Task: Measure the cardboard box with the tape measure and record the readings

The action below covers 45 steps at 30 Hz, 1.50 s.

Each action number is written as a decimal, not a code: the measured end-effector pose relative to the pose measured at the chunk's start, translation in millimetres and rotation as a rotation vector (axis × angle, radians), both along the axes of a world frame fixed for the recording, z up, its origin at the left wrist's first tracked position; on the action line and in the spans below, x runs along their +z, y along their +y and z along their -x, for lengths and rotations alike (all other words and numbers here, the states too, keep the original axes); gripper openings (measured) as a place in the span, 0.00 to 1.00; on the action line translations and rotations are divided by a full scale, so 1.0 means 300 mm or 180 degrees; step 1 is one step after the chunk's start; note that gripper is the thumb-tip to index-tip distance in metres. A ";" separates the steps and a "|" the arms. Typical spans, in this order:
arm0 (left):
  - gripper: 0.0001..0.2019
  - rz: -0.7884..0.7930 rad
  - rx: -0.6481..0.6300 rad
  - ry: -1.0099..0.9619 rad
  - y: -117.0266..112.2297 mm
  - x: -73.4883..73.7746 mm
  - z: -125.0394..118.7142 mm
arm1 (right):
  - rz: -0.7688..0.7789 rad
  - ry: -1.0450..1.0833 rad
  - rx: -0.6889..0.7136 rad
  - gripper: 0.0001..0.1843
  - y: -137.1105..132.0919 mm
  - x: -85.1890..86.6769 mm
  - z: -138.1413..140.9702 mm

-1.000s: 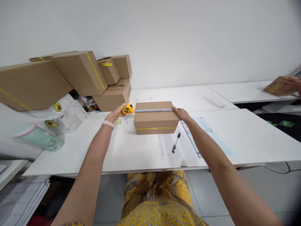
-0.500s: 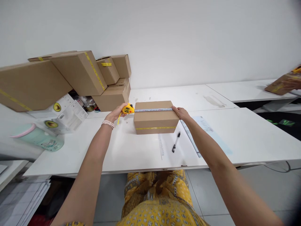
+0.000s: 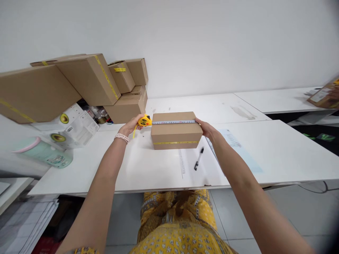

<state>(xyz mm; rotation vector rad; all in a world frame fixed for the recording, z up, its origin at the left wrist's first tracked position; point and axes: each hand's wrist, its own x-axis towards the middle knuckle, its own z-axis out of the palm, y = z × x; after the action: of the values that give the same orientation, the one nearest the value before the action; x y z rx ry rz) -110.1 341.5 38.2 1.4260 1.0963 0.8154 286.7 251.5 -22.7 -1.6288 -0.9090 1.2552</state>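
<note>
My left hand [image 3: 134, 125] is closed around a yellow tape measure [image 3: 144, 121], with its wrist strap hanging below. The tape's blade [image 3: 173, 122] is drawn out flat across the top of a brown cardboard box [image 3: 176, 130]. At the box's right top edge, my right hand [image 3: 206, 127] pinches the blade's end, its other fingers against the box's side. A yellow measuring strip runs along the box's front face. Under and in front of the box lies a spiral notebook [image 3: 186, 165] with a black-and-clear pen [image 3: 199, 158] on it.
Several cardboard boxes [image 3: 87, 79] are stacked at the back left, above a white avocado-printed carton [image 3: 76, 128]. A mint tumbler [image 3: 45, 151] stands near the left edge. A printed blue sheet [image 3: 239, 151] lies right of the notebook. At far right, another person's hand [image 3: 334, 97] holds a box.
My right hand has shifted slightly at the box's right edge, its fingers lower on the side. The other person's box at far right has turned and moved right. The tape stays stretched.
</note>
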 end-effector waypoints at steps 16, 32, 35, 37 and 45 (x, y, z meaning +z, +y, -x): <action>0.23 0.0008 -0.0325 0.0344 -0.009 0.029 0.036 | -0.0170 -0.0918 -0.0291 0.21 -0.015 0.083 0.003; 0.32 0.0955 -0.1579 -0.0438 -0.680 -0.051 -0.131 | -0.1515 -0.1229 0.0025 0.20 0.100 0.161 0.083; 0.28 0.1150 -0.1030 -0.1274 -0.809 -0.126 -0.307 | -0.1342 -0.1365 0.0332 0.21 0.149 0.172 0.156; 0.28 0.1093 -0.0705 -0.1504 -0.822 -0.133 -0.403 | -0.1233 -0.1543 0.0338 0.22 0.178 0.182 0.195; 0.30 0.1098 -0.0267 -0.1344 -0.723 -0.067 -0.488 | -0.1034 -0.2186 0.0271 0.21 0.231 0.192 0.226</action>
<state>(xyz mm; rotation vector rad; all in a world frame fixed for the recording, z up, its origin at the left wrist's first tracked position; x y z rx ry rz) 36.2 124.7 18.1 0.9495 0.7990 0.7789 219.0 320.8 34.8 -1.7813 -1.5200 0.5369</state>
